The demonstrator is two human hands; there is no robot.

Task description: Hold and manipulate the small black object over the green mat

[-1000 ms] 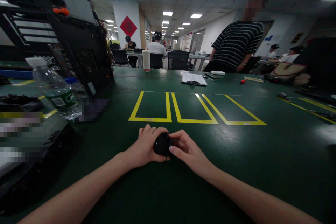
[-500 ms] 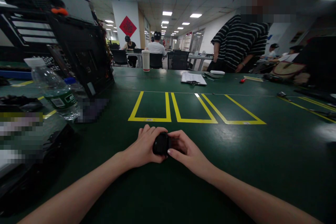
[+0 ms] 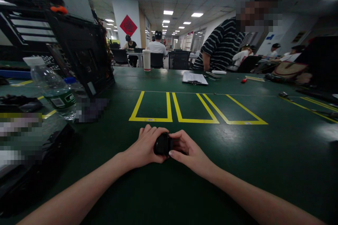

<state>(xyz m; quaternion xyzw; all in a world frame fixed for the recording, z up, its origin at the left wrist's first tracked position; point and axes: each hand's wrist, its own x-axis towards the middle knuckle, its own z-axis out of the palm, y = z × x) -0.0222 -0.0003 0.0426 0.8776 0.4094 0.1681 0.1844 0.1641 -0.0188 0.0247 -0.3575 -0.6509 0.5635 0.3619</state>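
A small black object (image 3: 161,144) with a rounded, glossy body is held between my two hands, low over the green table (image 3: 169,190). My left hand (image 3: 145,146) is closed around its left side, with the thumb and fingers wrapped over it. From the right, the thumb and fingertips of my right hand (image 3: 188,151) pinch its flatter end. A thin dark line runs across the object near that end. What kind of object it is cannot be made out, as the fingers cover much of it.
Yellow tape outlines (image 3: 195,121) mark the table ahead. A clear bottle (image 3: 59,95) and a black computer case (image 3: 87,52) stand at left. Farther back are a white cup (image 3: 146,59) and a clipboard (image 3: 194,78). A person in a striped shirt (image 3: 224,45) leans at the far edge.
The person in the striped shirt has leaned down and shifted left. My hands stay in nearly the same place, still holding the black object; its right end shows slightly more.
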